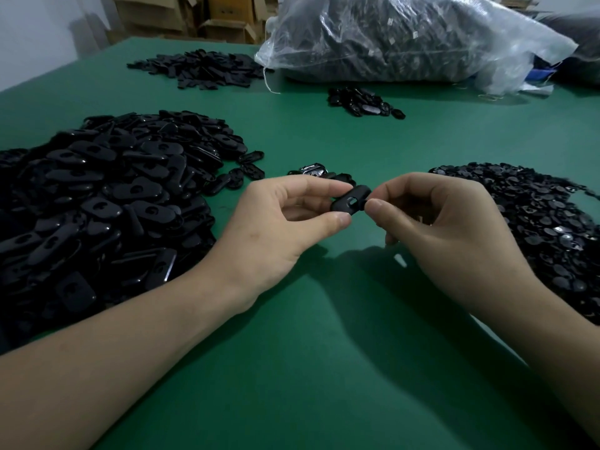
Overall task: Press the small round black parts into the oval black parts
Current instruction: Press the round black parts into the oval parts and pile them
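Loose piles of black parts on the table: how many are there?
5: left pile, right pile, far-left pile, small far-centre pile, small centre cluster. The bag may hide more.

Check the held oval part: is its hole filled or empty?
Empty: the hole in the oval part shows open, beside the right hand.

Cardboard boxes (224, 24) beyond green table (324, 352)

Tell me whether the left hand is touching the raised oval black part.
Touching. The head view shows the left hand pinching the oval black part between thumb and forefinger.
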Demonstrator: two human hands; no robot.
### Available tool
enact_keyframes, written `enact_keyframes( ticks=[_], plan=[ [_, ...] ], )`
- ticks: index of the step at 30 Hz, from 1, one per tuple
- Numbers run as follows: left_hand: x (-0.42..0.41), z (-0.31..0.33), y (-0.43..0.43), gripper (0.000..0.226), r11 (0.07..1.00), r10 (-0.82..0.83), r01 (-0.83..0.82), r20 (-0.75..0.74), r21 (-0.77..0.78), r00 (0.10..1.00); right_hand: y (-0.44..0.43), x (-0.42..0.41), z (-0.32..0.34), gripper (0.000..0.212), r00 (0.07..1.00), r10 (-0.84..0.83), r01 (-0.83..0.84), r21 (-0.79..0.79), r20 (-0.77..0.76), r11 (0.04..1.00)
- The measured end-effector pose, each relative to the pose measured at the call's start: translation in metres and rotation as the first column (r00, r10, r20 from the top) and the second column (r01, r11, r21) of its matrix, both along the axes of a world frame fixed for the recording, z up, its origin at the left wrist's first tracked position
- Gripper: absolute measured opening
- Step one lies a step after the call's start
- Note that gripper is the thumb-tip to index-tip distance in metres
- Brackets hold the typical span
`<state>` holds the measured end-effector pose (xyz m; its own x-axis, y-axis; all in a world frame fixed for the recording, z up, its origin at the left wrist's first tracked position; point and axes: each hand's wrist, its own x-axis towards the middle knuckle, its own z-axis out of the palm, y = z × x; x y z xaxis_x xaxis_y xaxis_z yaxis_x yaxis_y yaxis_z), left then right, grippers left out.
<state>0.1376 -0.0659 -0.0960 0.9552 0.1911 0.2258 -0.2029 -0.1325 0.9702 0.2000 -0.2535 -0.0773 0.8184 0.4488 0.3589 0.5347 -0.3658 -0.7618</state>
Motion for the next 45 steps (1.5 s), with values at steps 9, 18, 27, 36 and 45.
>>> enact_keyframes(
  ticks=[9, 18, 27, 36, 45],
  plan=[
    [-0.0023, 0.0018, -0.0019, 0.028, 1.0, -0.028, 0.028, -0.006, 0.012, 1.0, 0.0024, -0.0041, 0.0011, 0.005, 0.981, -0.044, 0.06, -0.08, 0.191, 0.995],
    [-0.0024, 0.0024, -0.0035, 0.03, 0.999, -0.038, 0.038, 0.025, 0.02, 0.999, 0.0029, -0.005, 0.0015, 0.006, 0.972, -0.033, 0.06, -0.108, 0.233, 0.992],
    [-0.0026, 0.0015, -0.0035, 0.029, 0.995, -0.036, 0.035, 0.017, 0.095, 0.999, 0.0029, -0.0065, 0.0021, 0.007, 0.972, -0.06, 0.089, -0.121, 0.227, 0.989],
    [-0.0025, 0.0028, -0.0044, 0.028, 0.998, -0.05, 0.05, 0.022, 0.035, 0.998, 0.0024, -0.0066, 0.0001, 0.01, 0.998, -0.035, 0.039, 0.064, -0.06, 0.997],
    [-0.0026, 0.003, -0.004, 0.027, 0.998, -0.056, 0.055, 0.021, 0.005, 0.998, 0.0056, -0.006, -0.0046, 0.018, 0.966, -0.005, 0.062, 0.211, -0.26, 0.975]
  ],
)
